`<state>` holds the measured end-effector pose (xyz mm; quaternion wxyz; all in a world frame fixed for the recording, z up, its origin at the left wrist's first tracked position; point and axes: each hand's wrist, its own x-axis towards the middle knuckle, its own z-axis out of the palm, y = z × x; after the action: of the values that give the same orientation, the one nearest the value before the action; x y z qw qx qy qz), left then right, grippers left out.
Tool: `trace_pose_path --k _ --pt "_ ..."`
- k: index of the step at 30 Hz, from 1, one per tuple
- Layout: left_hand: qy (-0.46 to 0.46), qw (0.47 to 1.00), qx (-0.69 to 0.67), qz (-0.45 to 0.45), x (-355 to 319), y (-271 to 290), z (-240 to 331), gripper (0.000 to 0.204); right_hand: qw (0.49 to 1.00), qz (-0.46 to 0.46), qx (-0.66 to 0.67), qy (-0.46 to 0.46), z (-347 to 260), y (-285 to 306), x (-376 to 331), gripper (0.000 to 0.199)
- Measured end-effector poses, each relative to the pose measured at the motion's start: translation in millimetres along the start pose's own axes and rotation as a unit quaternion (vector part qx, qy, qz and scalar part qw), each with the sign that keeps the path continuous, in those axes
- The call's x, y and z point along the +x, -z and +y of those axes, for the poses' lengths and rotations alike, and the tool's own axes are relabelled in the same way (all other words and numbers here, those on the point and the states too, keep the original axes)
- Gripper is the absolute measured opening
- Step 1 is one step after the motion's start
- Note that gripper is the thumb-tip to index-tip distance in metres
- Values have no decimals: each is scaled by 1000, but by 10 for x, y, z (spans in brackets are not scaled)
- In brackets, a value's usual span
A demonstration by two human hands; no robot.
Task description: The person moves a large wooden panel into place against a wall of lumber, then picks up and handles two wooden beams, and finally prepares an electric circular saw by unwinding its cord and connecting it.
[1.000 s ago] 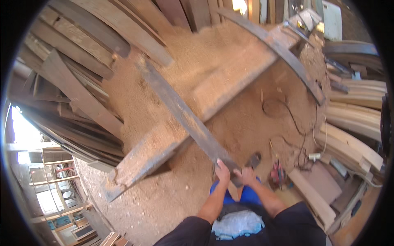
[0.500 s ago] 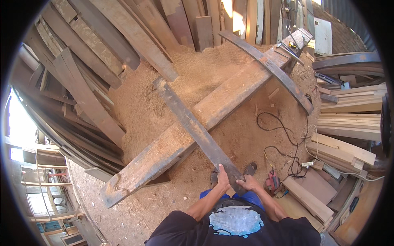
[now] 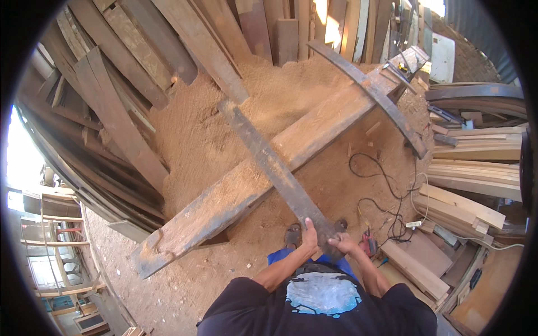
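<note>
A long, dark wooden board (image 3: 287, 182) lies aslant across a thick, sawdust-strewn plank bench (image 3: 204, 221). Its near end points at my body, while the far end reaches past the bench over the sawdust. My left hand (image 3: 309, 237) grips the left edge of that near end, thumb on top. On the opposite edge my right hand (image 3: 343, 245) is closed round the board; the fingers under the wood are hidden from view. Farther along the bench, a curved dark board (image 3: 386, 103) rests crosswise, close to a metal clamp or similar tool (image 3: 399, 75).
Sawdust (image 3: 193, 134) heaps behind the bench, below leaning planks (image 3: 120, 117). Right of my feet sit a red power tool (image 3: 367, 245) and a tangled black cable (image 3: 399, 224). Stacked timber (image 3: 476, 178) lines the right side; a white socket block (image 3: 413, 224) lies near it.
The view has shifted slightly. Both hands keep hold of the board's near end, and my right hand's fingers look more curled over its edge. The board still crosses the bench.
</note>
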<state>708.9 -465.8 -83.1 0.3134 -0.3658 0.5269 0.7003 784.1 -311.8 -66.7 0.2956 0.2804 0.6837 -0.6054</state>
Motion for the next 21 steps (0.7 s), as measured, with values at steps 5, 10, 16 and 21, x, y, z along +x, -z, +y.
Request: trace_pose_path --k 5,10,16,21 --pt "60 981 -116 -141 -471 142 827 71 987 -45 -153 29 -1537 58 -699 55" --pt "-4 975 -108 -197 -374 19 857 62 983 22 -175 60 -1360 106 -787 58" --pt "56 955 -156 -245 -164 464 1192 53 980 -37 -187 48 -1707 -255 -1014 50" --pt "23 948 -248 -197 -150 466 1963 51 965 -117 136 192 -2047 -551 -1237 48"
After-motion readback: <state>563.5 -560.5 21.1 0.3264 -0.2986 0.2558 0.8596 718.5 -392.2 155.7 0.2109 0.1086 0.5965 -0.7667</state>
